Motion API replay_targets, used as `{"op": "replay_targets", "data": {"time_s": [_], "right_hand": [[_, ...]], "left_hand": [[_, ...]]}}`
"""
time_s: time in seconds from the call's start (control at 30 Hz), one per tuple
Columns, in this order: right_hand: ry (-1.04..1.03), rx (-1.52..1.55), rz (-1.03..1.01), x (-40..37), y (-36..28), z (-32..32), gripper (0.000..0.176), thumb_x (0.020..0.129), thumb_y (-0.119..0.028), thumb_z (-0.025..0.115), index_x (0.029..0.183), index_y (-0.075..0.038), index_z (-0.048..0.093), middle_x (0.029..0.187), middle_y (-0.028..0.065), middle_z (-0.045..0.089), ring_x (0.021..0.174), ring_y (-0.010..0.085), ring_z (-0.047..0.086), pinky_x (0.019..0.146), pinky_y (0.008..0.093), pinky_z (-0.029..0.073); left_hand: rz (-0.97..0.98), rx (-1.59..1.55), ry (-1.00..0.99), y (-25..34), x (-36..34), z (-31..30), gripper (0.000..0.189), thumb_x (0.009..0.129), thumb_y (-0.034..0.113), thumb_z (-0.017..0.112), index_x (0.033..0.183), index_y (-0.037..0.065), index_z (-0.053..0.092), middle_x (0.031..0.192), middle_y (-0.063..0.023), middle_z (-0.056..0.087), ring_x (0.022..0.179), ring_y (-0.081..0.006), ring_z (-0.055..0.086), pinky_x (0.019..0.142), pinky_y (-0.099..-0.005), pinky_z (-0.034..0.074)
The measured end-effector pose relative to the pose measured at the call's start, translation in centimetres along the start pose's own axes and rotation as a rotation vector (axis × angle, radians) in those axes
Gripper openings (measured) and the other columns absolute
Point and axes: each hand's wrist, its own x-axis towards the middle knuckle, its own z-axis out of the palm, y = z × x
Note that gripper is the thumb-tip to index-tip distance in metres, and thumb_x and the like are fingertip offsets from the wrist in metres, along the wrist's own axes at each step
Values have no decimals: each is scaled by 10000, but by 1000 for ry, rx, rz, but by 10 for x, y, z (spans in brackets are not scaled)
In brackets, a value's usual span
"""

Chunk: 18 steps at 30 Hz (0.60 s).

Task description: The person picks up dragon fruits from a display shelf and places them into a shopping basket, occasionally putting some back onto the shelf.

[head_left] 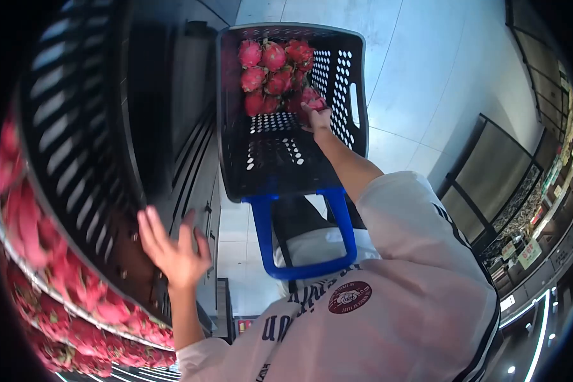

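My right hand point(318, 116) reaches down into a black shopping basket point(226, 127) and is closed around a dragon fruit point(312, 98) near its right wall. Beside it, several pink dragon fruits point(274, 56) lie grouped at the basket's far end, while the near part of its perforated floor shows bare. A blue handle point(261, 239) hangs at the basket's near side, close to my body. Over at the left, my left hand point(179, 251) is empty with its fingers spread, close to the slatted black wall of a display crate point(89, 153).
More dragon fruits point(41, 242) fill a display along the left edge, behind a pale curved rim. Dark cabinet fronts point(200, 165) run left of the basket. Light floor tiles point(420, 70) spread to the right, with shop shelving point(547, 210) beyond.
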Motion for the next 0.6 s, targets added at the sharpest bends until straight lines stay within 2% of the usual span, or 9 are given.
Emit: {"op": "replay_targets", "data": {"time_s": [0.03,0.17,0.27,0.3,0.33,0.4,0.43,0.53,0.6], "right_hand": [[36,6,3,27,12,8,1002,716,-233,900,1424,46,248,1482,232,378,1270,410,518,744,502,649],[139,55,182,94,20,33,1043,680,-298,922,1422,50,277,1475,226,389,1270,368,529,754,449,655],[102,-15,138,132,20,42,1044,670,-328,924,1418,34,292,1483,225,385,1280,373,520,709,450,652],[27,67,89,140,21,42,1087,668,-348,922,1425,80,270,1494,263,364,1282,394,509,850,461,607],[25,60,104,164,35,47,1087,668,-348,922,1425,80,270,1494,263,364,1282,394,509,850,461,607],[154,-41,-71,228,64,62,1156,656,-359,927,1427,146,228,1484,297,357,1278,420,503,1049,436,476],[127,26,-75,237,68,63,1210,642,-373,932,1421,190,196,1467,317,361,1325,434,450,1166,377,324],[291,-122,-161,230,49,78,1172,648,-364,927,1411,164,212,1445,301,379,1367,421,389,1170,396,318],[287,-22,-128,231,44,85,1107,679,-330,909,1407,139,220,1420,294,386,1388,406,344,1185,407,283]], "left_hand": [[13,29,7,-2,-2,3,341,796,168,651,1131,146,713,1585,-305,241,1447,-514,257,1137,-583,277],[79,102,-4,-7,-8,-1,317,824,225,634,1101,102,728,1601,-334,147,1486,-526,114,1163,-658,175],[108,114,10,-9,-8,0,318,835,200,617,1101,64,726,1610,-346,68,1497,-521,56,1173,-665,113],[104,114,-7,-9,-9,0,318,834,176,615,1107,51,720,1605,-357,56,1494,-533,20,1171,-673,95],[103,115,-24,-8,-9,-1,318,834,176,615,1107,51,720,1605,-357,56,1494,-533,20,1171,-673,95],[102,144,-9,-7,-8,1,321,826,141,611,1113,34,710,1596,-367,75,1486,-553,-1,1172,-669,94],[101,152,-6,-5,-9,1,319,825,141,611,1109,33,710,1596,-366,77,1485,-554,-4,1170,-674,93],[100,156,-11,-2,-16,2,314,819,140,612,1096,31,711,1595,-362,83,1483,-558,-14,1163,-686,90],[102,162,-14,-1,-19,3,310,815,140,613,1088,29,711,1595,-359,88,1482,-560,-20,1159,-694,88]]}}
